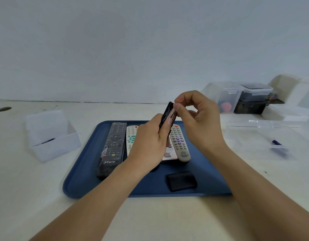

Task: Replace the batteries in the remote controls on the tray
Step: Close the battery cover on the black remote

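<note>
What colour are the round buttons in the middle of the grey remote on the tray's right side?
Purple, seen in the head view on the grey remote.

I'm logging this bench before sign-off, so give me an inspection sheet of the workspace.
Surface: pale tabletop, hole at far left.
Job's things: blue tray bears black THTF remote, white remote, grey remote, loose black battery cover; black remote held up, batteries showing.
Clutter: open clear box left; clear box with purple battery right.
Grippers: left hand grips held remote; right hand pinches at its batteries.
Cables: nothing seen.
Surroundings: white wall; storage containers far right.
</note>
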Demonstrator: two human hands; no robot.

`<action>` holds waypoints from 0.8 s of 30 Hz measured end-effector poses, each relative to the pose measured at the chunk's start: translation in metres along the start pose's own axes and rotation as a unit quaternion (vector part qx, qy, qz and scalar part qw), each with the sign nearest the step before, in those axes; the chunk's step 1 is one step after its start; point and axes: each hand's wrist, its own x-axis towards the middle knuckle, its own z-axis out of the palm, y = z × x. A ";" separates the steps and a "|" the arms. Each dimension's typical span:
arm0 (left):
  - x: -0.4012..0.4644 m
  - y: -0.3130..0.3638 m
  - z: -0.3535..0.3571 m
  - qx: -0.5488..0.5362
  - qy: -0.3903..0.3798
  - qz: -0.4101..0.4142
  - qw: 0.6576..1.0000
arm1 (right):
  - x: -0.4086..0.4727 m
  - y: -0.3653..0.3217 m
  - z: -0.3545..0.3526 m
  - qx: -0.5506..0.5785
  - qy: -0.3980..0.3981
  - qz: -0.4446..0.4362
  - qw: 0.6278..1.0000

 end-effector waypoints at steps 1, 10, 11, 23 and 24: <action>0.000 0.003 0.000 -0.013 0.000 -0.004 1.000 | 0.000 0.000 -0.001 0.010 0.006 0.004 1.000; 0.005 0.014 0.000 -0.100 -0.001 -0.041 0.994 | -0.003 0.002 0.006 0.061 0.039 0.047 0.996; 0.005 0.013 -0.001 -0.106 -0.003 -0.046 0.993 | -0.003 0.000 0.007 0.069 0.046 0.043 0.996; 0.009 0.015 -0.015 -0.343 -0.106 -0.209 0.910 | 0.026 -0.002 -0.030 0.517 0.035 0.428 0.741; 0.009 0.015 -0.016 -0.348 -0.126 -0.214 0.904 | 0.026 0.000 -0.031 0.441 0.016 0.436 0.784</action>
